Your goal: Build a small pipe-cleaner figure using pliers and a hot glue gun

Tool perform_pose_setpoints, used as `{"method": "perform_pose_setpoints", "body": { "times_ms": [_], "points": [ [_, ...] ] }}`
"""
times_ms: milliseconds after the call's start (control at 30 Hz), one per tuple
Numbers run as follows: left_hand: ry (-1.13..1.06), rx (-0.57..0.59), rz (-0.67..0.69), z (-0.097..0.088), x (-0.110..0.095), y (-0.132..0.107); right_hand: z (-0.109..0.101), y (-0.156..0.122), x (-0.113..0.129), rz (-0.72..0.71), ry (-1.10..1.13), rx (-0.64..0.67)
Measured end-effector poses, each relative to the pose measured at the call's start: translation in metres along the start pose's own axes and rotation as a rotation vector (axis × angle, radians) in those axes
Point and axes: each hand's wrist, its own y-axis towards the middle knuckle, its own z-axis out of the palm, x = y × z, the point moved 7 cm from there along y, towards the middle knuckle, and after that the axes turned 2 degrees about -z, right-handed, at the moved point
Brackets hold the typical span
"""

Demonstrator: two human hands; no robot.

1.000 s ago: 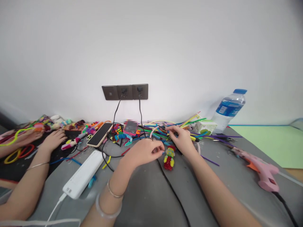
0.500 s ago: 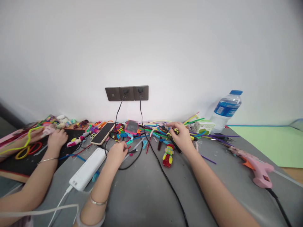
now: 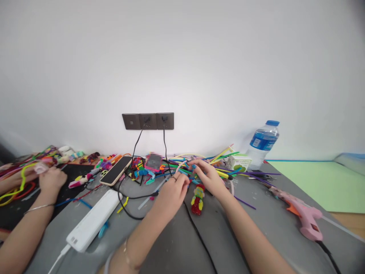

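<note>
My left hand is closed in a pinch at the front of a heap of coloured pipe cleaners. A pale pink strip rises just behind its fingers, and what they grip is hidden. Close by on the right, my right hand has its thumb and fingertips bent together over the heap; I cannot make out what is between them. A yellow-and-black tool handle shows beside its wrist. Below the hands a small red and yellow pipe-cleaner figure lies on the grey table.
Another person's hand is at the left over a black mat. Between us are a white power strip and a phone. A black cable crosses the table. At right are a bottle, a small box and a pink glue gun.
My left hand has moved right, away from the cable end, to beside my right hand. My right hand has shifted a little left and down off the yellow-and-black handles. The view has tilted slightly.
</note>
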Motion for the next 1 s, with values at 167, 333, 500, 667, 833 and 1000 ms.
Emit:
{"method": "perform_pose_setpoints", "body": {
  "times_ms": [167,333,500,667,833,1000],
  "points": [
    [-0.194,-0.188,0.068,0.017,0.009,0.047,0.003,0.003,-0.006,0.103,0.242,0.010],
    [-0.371,-0.253,0.018,0.019,0.029,0.041,0.007,0.001,-0.018,0.268,0.414,0.000],
    [-0.669,-0.226,-0.148,0.020,0.038,0.036,0.007,-0.001,-0.027,0.318,0.490,-0.063],
    [-1.218,-0.072,-0.367,0.040,0.031,0.037,-0.007,0.000,-0.030,0.289,0.499,-0.210],
    [-1.335,0.036,-0.481,0.049,0.028,0.033,-0.007,0.002,-0.019,0.234,0.474,-0.154],
    [-1.340,0.169,-0.537,0.058,0.029,0.032,-0.007,0.002,-0.018,0.231,0.449,-0.143]
  ]
}}
